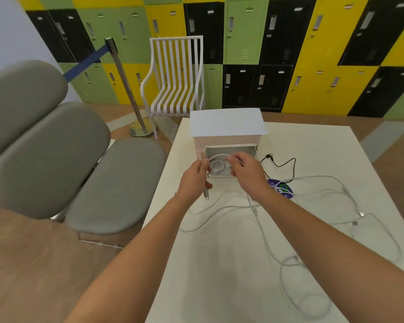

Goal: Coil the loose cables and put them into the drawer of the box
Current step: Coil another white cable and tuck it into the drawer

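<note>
Both hands (219, 173) hold white coiled cable (216, 165) over open drawer (230, 151).

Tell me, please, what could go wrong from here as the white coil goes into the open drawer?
The white coil, held by the left hand and right hand over the open drawer, may spring open once released. Its free plug end hangs outside the drawer front and could snag. The loose white cables trail under the right forearm, which might drag them off the table.
</note>
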